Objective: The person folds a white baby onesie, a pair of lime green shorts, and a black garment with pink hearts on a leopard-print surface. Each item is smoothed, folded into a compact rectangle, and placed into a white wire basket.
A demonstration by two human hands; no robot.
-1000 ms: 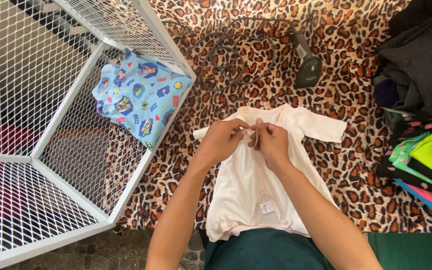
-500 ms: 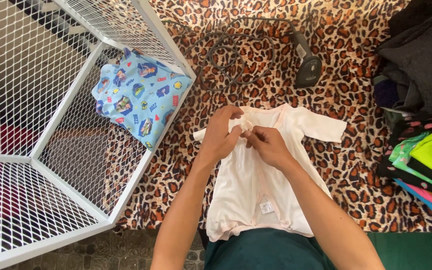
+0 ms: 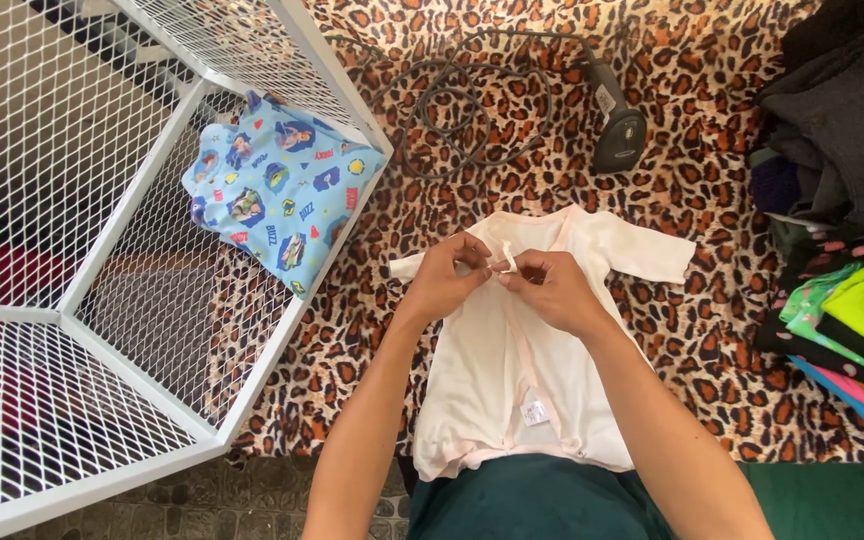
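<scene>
My left hand (image 3: 449, 278) and right hand (image 3: 550, 290) pinch the small tie (image 3: 505, 258) at the chest of the pale pink baby garment (image 3: 512, 370), which lies flat on the leopard-print cloth (image 3: 712, 390) near its front edge, keeping the front panels aligned.

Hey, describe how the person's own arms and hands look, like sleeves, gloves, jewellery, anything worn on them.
Both forearms are bare from the bottom edge of the picture up to the wrists: no sleeves in view. The left hand and the right hand are bare too, with no gloves, and no rings, watch or bracelets that I can make out. Nails look short and unpainted. Upper arms are out of view.
</scene>
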